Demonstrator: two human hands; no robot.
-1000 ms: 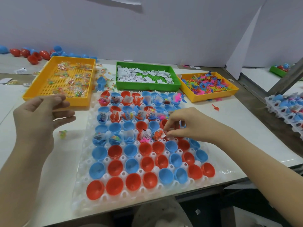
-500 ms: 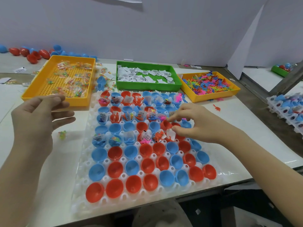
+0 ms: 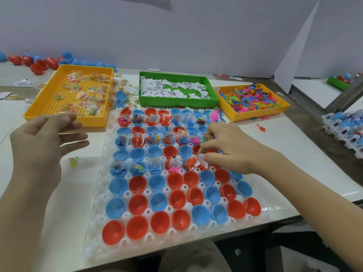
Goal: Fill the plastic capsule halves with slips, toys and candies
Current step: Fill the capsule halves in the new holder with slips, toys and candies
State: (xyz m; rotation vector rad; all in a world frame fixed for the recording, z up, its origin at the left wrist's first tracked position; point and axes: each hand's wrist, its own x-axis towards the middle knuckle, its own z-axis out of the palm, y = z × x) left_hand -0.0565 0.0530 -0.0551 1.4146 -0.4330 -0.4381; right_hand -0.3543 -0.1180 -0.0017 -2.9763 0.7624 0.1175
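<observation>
Slip placement was, by my judgement, the step in hand. My right hand (image 3: pixel 231 148) pinched a white slip (image 3: pixel 203 160) over a mid-tray cup in the white holder tray (image 3: pixel 102 193). My left hand (image 3: pixel 39 142) hovered well apart, fingers loose and holding nothing visible. The near capsule halves (image 3: pixel 137 204) sat empty. The next move called for seating the slip, then restocking from the green tray (image 3: pixel 176 102).

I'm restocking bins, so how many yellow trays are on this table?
2. The left yellow tray, holding candy packets, sits left of the green tray; the right yellow tray, holding toys, sits right of it. None seems hidden.
</observation>
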